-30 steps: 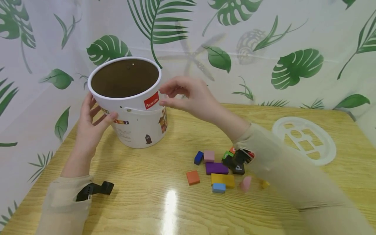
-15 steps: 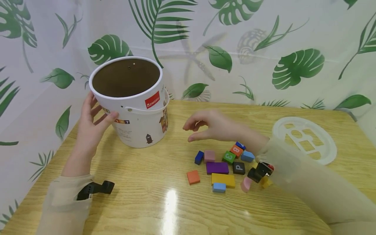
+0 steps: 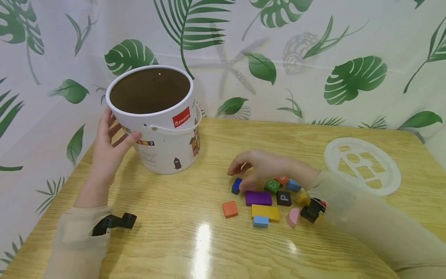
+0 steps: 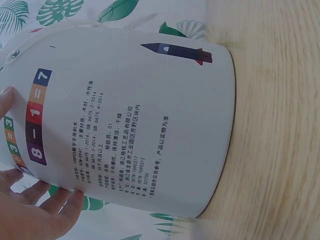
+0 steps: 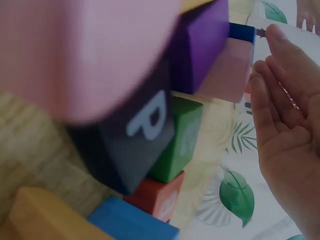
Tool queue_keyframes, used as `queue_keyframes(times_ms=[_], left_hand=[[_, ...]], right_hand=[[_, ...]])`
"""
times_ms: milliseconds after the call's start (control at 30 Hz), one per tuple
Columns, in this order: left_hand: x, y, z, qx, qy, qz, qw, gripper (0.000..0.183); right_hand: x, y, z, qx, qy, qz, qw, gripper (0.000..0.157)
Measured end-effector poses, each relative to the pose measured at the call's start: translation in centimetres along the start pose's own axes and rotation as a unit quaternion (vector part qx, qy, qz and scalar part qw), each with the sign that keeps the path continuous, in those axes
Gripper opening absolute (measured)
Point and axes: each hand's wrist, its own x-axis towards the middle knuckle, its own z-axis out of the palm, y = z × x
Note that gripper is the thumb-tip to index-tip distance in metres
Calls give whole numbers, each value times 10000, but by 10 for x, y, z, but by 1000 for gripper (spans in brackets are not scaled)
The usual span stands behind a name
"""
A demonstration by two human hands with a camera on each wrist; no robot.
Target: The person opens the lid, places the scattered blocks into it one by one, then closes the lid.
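A white bucket [image 3: 167, 149] with a red label and a thin handle stands on the table at the left, its top open and its inside dark. My left hand [image 3: 110, 149] holds its left side, thumb on the front and fingers round the side; the left wrist view shows those fingertips [image 4: 75, 200] against the wall. My right hand [image 3: 259, 168] hovers over the small blocks, thumb and fingers parted, nothing between them. Nearest it are a dark blue block [image 3: 236, 186] and a pink block [image 5: 227, 72], which the hand mostly hides in the head view.
Around the right hand lie purple [image 3: 258, 198], yellow [image 3: 265, 212], light blue [image 3: 260, 221], orange [image 3: 230, 209], green [image 3: 272, 186] and black "P" [image 3: 283, 198] blocks, and a pink half-round [image 3: 293, 217]. A white stencil plate [image 3: 391, 174] lies at the right. A leaf-print curtain [image 3: 223, 35] hangs behind.
My right hand has moved from beside the bucket's rim to the right and down, over the blocks. The bucket's handle came into view; the left hand stayed on the bucket.
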Motion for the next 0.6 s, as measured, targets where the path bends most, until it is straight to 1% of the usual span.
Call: queue_keyframes(times_ms=[133, 300, 433, 600], left_hand=[[1, 1, 0, -43, 3, 9, 10000, 84], [1, 1, 0, 8, 1, -12, 10000, 84], [1, 1, 0, -1, -5, -9, 10000, 84], [0, 1, 0, -24, 0, -32, 10000, 84]], right_hand=[[0, 2, 3, -3, -119, 100, 9999, 35], [1, 2, 6, -190, -115, -28, 9998, 31], [2, 1, 8, -450, -125, -91, 9989, 25], [4, -1, 10, -632, -56, -93, 9979, 19]])
